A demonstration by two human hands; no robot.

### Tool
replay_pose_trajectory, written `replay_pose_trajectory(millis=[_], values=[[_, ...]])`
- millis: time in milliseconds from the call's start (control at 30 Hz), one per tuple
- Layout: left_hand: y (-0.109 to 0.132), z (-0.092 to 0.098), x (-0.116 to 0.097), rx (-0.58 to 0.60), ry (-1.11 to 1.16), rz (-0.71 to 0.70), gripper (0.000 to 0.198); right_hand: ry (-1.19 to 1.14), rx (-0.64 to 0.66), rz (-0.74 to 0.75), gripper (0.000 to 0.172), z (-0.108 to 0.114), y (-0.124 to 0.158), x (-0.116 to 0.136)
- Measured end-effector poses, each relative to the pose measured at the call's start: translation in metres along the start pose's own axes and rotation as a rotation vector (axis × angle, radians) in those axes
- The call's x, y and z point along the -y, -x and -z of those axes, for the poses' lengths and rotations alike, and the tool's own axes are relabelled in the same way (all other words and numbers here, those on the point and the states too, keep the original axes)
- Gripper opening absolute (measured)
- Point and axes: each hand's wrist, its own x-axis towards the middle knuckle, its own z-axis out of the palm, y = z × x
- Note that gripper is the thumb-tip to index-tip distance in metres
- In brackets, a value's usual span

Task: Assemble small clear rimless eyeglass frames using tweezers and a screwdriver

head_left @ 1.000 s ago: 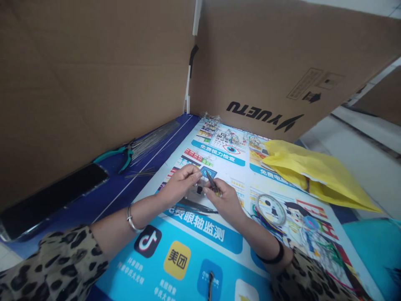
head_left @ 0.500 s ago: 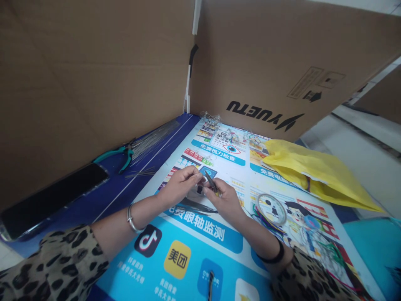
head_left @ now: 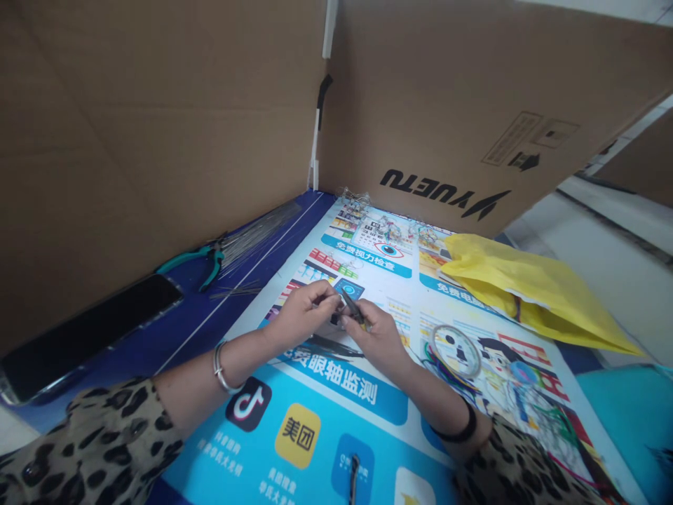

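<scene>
My two hands meet over a printed poster (head_left: 336, 414) that covers the table. My left hand (head_left: 302, 312) is closed in a pinch on a small piece I cannot make out, perhaps thin wire. In my right hand (head_left: 376, 337) I grip small pliers (head_left: 352, 305), whose tip points up-left to the left hand's fingertips. A small dark bit (head_left: 334, 320) lies on the poster just under the fingertips. Both forearms wear leopard-print sleeves, with a silver bangle (head_left: 219, 368) on the left wrist.
Cardboard walls (head_left: 158, 140) stand behind and to the left. Teal-handled pliers (head_left: 202, 261) and a bundle of straight wires (head_left: 257, 231) lie by the left wall, with a dark phone (head_left: 84, 333) nearer. At right lies a yellow bag (head_left: 531, 291), and coloured wire loops (head_left: 452, 361).
My left hand's fingertips have closed in slightly toward the pliers' tip. Everything else stays where it was.
</scene>
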Motion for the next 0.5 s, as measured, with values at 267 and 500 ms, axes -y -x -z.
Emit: replay_pose_trajectory(millis=[267, 500], values=[[-0.0006, 0.0000, 0.0053, -0.025, 0.032, 0.013, 0.018, 0.048, -0.006, 0.001, 0.010, -0.0018, -0.0001, -0.0023], [-0.0006, 0.0001, 0.0032, -0.041, 0.015, 0.004, 0.017, -0.018, -0.008, -0.024, 0.013, -0.0005, -0.0001, 0.0011]])
